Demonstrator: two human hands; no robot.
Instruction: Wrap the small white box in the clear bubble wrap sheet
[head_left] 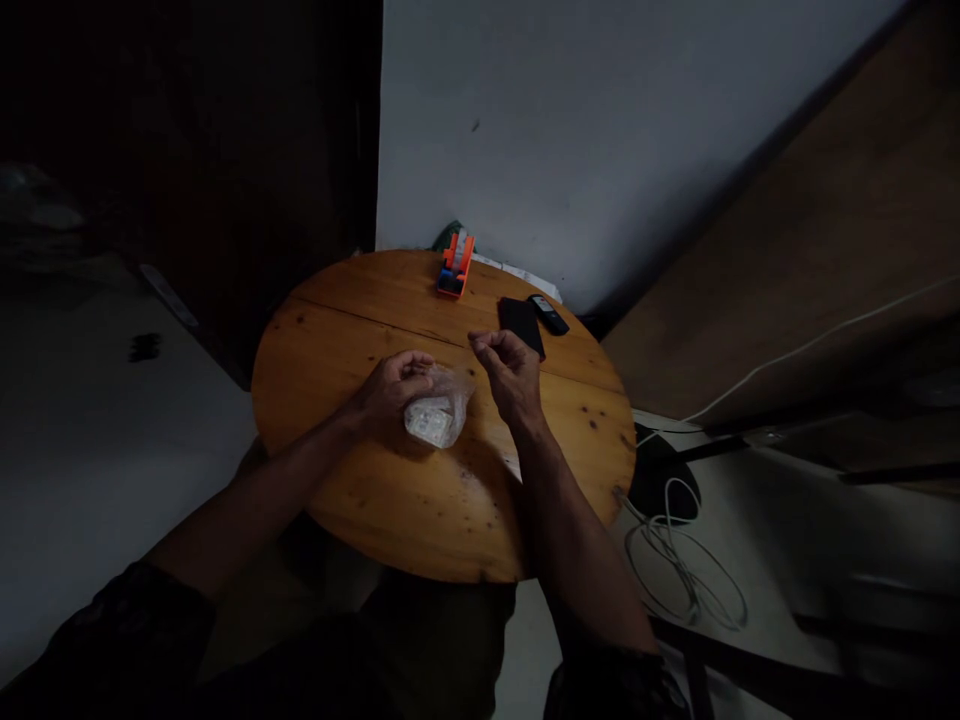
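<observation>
A clear plastic bag [457, 388] with a whitish, blocky content [430, 424] is over the middle of the round wooden table. My left hand [396, 386] is at the bag's left side, fingers curled and thumb against the plastic, closed on it. To the right of the bag and a little higher, my right hand [511, 376] is raised with thumb and forefinger pinched together. Whatever that pinch holds, if anything, is too small to make out in the dim light.
On the wooden table [360, 300], an orange tape dispenser [457, 264] stands at the back. A dark flat notebook-like object [520, 325] and a black handheld phone or remote [549, 314] lie behind my right hand. A pale coiled cable [667, 545] lies on the floor at right.
</observation>
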